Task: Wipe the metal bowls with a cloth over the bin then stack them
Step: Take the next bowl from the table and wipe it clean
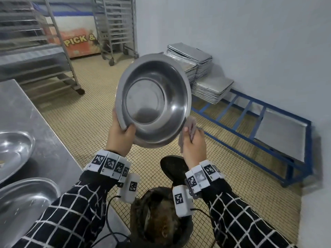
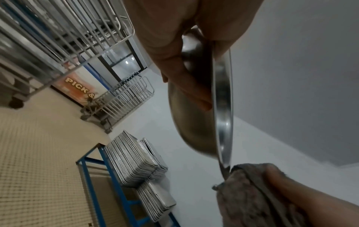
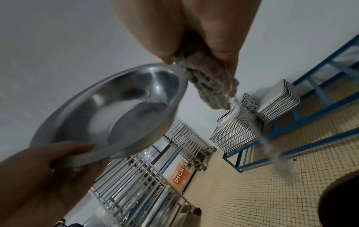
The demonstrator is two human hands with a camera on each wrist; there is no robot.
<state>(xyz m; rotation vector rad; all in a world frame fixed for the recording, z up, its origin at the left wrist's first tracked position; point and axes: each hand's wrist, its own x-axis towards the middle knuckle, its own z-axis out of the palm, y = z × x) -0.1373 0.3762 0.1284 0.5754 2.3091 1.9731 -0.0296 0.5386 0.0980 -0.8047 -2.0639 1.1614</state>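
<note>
- The left hand [image 1: 120, 138] grips the metal bowl [image 1: 154, 99] at its lower-left rim, thumb hooked over the inside edge and fingers curled behind the outer wall, as the left wrist view also shows.
- The bowl is held up in the air, tilted on edge so that its hollow faces the person.
- The right hand [image 1: 194, 145] is closed around a bunched grey cloth [image 1: 190, 126], thumb on top, and presses the cloth against the bowl's lower-right rim; in the left wrist view the cloth wraps the rim's edge.
- In the right wrist view a loose thread trails from the cloth.
- Below the hands stands the dark bin [image 1: 161, 219], with brownish waste inside and its lid [image 1: 172, 167] tipped up behind it.
- At the left, two more metal bowls [image 1: 23, 203] lie on a steel table [image 1: 26, 111].
- Beyond, stacked baking trays [image 1: 195, 59] rest on a blue frame [image 1: 250, 122] by the wall, and wheeled tray racks [image 1: 114, 27] stand on the tiled floor.
</note>
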